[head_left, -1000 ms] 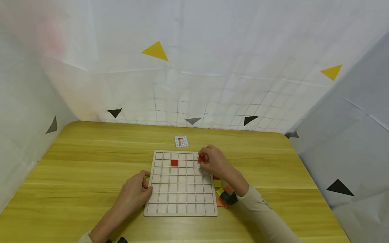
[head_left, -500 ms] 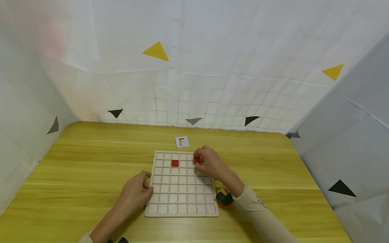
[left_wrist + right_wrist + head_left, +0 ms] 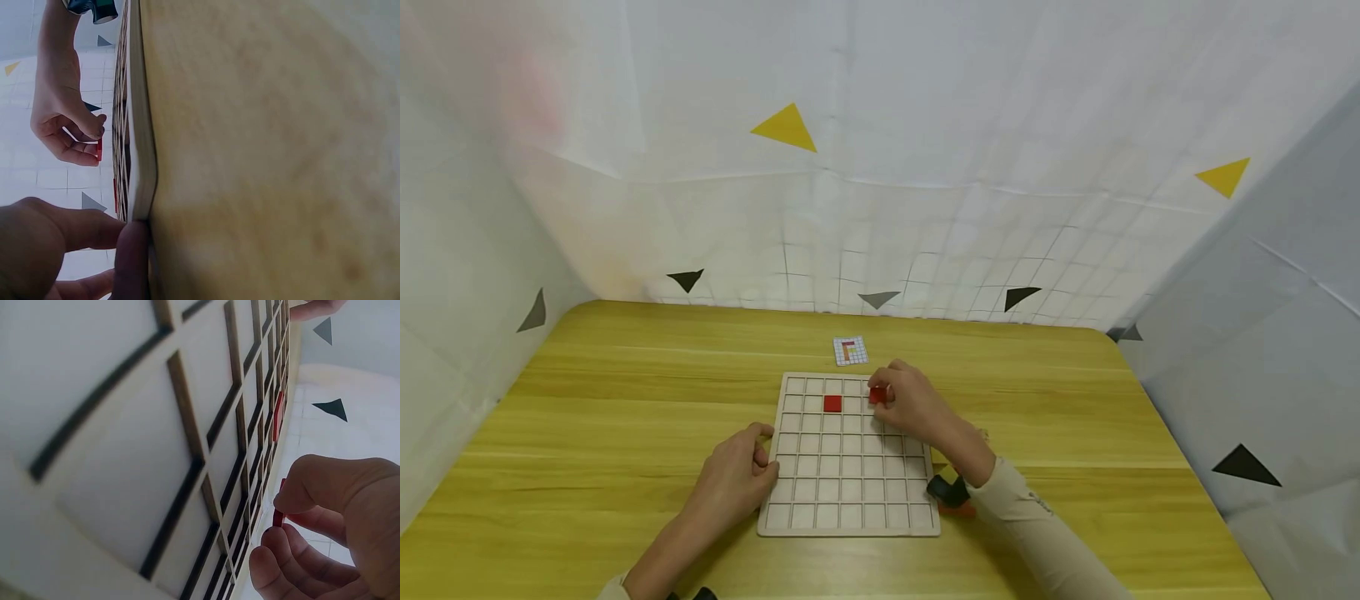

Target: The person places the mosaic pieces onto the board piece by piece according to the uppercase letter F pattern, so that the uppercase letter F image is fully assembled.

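Observation:
In the head view my right hand (image 3: 913,406) pinches a red square tile (image 3: 877,396) above the upper right part of the white grid board (image 3: 850,530). The right wrist view shows this red tile (image 3: 279,517) edge-on between thumb and fingertips, apart from the board. Another red tile (image 3: 832,403) lies in a cell of the board's second row. My left hand (image 3: 733,472) holds the board's left edge. In the left wrist view, its thumb and a fingertip (image 3: 130,247) touch the edge of the board (image 3: 142,137); its other fingers are partly hidden.
A small printed card (image 3: 850,351) with a coloured grid pattern lies behind the board on the wooden table (image 3: 602,400). Yellow and orange tiles (image 3: 957,509) lie right of the board, partly hidden by my right wrist. A white sheet wall (image 3: 880,167) stands at the back.
My right hand has moved left over the board with the red tile still pinched. My left hand stays at the board's left edge.

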A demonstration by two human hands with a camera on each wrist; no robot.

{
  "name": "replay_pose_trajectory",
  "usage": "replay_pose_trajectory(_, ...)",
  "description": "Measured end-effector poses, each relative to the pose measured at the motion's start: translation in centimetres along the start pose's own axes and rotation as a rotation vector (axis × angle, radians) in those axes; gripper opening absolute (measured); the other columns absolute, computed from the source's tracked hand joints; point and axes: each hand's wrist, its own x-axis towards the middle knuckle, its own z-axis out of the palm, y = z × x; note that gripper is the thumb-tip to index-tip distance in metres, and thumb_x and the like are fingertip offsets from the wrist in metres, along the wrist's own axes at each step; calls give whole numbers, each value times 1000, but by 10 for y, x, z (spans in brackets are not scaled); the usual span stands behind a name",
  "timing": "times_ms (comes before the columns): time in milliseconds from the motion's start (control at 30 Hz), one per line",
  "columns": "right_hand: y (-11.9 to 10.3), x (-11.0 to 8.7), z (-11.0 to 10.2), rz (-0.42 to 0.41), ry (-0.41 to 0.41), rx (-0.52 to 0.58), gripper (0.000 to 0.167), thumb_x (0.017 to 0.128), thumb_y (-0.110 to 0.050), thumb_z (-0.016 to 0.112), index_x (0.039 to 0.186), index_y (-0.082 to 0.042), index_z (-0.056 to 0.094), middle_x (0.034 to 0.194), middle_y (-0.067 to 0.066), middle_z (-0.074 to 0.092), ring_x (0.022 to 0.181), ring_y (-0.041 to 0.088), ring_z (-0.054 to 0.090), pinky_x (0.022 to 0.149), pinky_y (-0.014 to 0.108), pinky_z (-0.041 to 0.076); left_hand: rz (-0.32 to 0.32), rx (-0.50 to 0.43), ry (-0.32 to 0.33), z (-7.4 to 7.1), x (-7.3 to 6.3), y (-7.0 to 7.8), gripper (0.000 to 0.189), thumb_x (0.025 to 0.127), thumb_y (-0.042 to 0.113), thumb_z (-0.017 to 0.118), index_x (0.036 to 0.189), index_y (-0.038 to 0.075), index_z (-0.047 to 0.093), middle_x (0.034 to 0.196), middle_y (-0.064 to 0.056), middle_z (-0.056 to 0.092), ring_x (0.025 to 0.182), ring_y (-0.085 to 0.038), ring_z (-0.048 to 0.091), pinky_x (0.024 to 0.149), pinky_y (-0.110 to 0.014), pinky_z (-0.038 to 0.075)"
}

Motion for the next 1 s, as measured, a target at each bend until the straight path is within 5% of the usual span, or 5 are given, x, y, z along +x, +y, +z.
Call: replay_pose_trajectory(1000, -14, 7, 16, -70, -39, -14, 26, 80, -1, 72, 105, -5, 72, 95, 4, 59, 77, 15, 51, 66, 27, 47, 6, 1, 9, 0, 0, 0, 42, 82, 4, 73, 121, -3, 62, 77, 1, 54, 64, -13, 48, 56, -30, 41)
